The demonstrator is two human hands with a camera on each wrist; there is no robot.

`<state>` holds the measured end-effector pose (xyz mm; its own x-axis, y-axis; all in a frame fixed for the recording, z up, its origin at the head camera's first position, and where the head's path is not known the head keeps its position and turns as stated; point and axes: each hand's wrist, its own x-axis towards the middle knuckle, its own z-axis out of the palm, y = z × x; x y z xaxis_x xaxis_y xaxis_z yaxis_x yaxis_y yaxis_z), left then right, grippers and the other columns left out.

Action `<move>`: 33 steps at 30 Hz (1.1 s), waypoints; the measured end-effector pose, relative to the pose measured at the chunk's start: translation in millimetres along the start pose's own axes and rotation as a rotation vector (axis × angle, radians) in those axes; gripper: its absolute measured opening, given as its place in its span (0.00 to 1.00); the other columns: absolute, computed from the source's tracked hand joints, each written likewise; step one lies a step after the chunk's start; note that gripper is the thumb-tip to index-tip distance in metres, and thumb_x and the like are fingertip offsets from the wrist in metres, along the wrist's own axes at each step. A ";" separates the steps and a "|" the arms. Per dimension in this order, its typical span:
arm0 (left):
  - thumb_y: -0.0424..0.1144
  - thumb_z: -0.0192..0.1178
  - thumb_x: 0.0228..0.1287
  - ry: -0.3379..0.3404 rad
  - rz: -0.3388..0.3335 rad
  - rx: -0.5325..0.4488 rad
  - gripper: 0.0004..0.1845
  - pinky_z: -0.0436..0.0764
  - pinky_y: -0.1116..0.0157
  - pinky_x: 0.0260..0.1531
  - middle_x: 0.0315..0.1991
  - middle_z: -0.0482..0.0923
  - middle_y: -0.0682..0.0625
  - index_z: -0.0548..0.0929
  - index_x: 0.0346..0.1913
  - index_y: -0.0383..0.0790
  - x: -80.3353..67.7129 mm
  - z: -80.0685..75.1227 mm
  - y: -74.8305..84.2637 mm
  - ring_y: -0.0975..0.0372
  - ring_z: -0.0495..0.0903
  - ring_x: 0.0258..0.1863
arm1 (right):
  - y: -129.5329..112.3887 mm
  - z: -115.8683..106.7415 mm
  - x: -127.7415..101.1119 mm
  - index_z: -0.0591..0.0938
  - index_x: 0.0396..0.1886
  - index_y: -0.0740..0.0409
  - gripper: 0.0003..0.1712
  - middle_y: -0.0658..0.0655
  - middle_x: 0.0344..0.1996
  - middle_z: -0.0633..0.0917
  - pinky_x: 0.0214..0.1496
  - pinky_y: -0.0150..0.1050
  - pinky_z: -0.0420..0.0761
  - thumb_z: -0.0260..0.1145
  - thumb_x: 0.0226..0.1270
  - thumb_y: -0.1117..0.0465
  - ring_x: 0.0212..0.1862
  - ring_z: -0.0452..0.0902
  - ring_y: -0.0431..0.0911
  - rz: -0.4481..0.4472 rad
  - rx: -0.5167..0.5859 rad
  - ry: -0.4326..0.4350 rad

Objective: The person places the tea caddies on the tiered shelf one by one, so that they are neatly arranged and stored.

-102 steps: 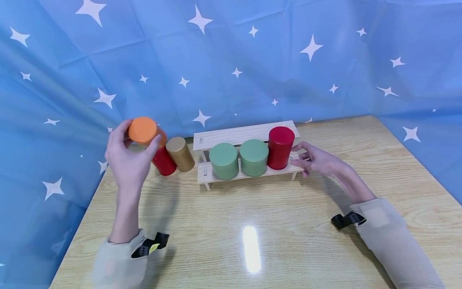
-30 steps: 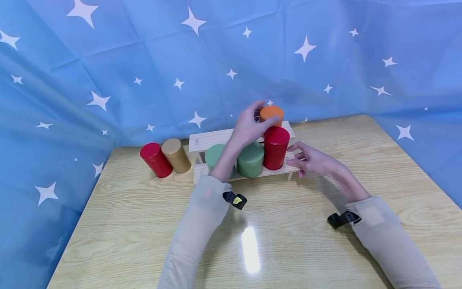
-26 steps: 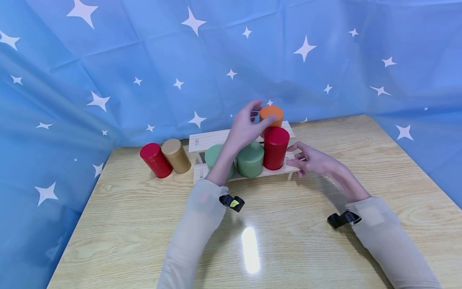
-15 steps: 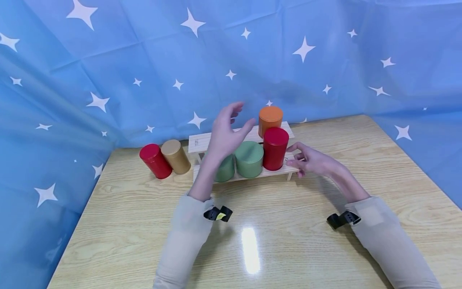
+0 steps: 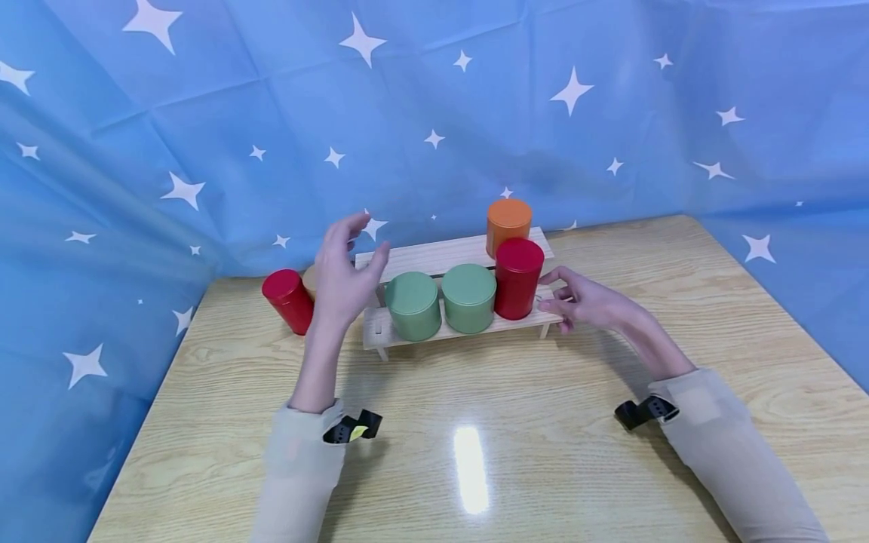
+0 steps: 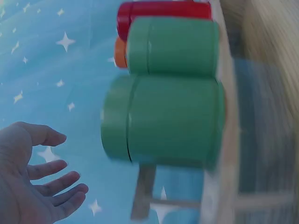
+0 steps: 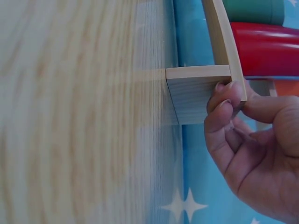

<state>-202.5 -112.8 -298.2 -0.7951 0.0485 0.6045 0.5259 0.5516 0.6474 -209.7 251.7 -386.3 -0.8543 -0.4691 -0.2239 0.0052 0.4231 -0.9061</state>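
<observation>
— Left hand [image 5: 342, 275] is open and empty now; right hand [image 5: 582, 302] pinches the rack's [image 5: 434, 255] end.

— So the orange tin [image 5: 508, 224] stays on the top shelf, released.

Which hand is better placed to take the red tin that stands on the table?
Probably the left hand: it hovers open beside the red tin, while the right hand holds the rack's far end.

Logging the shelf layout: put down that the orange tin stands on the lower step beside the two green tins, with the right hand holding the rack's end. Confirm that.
Not quite. The orange tin stands on the upper step of the rack, behind the red tin; the head view shows it. The two green tins are on the lower step, and the right hand does hold the rack's end.
</observation>
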 end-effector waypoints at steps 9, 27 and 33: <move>0.36 0.60 0.56 0.077 -0.099 0.069 0.21 0.70 0.61 0.47 0.52 0.73 0.48 0.75 0.54 0.38 -16.4 -38.9 -35.6 0.58 0.71 0.50 | 0.2 0.1 1.7 0.55 0.60 0.65 0.33 0.66 0.26 0.74 0.33 0.44 0.79 0.61 0.63 0.59 0.24 0.74 0.64 -0.006 -0.003 -0.010; 0.38 0.57 0.59 -0.013 -0.398 0.208 0.30 0.74 0.53 0.48 0.62 0.60 0.44 0.65 0.66 0.44 -36.0 -73.7 -89.2 0.51 0.64 0.56 | -1.5 -0.8 -0.6 0.54 0.61 0.64 0.34 0.66 0.27 0.75 0.35 0.44 0.78 0.62 0.63 0.59 0.24 0.73 0.64 0.005 0.005 -0.005; 0.38 0.59 0.58 -0.038 -0.421 0.174 0.33 0.73 0.49 0.48 0.61 0.62 0.40 0.62 0.66 0.39 -41.4 -75.8 -109.4 0.49 0.63 0.57 | 0.9 -1.0 0.3 0.55 0.60 0.64 0.32 0.65 0.24 0.74 0.35 0.44 0.78 0.61 0.64 0.59 0.24 0.73 0.66 -0.006 -0.006 -0.005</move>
<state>-204.2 -238.2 -358.8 -0.9411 -0.1806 0.2860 0.0989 0.6616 0.7433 -210.6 252.7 -386.8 -0.8515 -0.4759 -0.2203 -0.0033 0.4250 -0.9052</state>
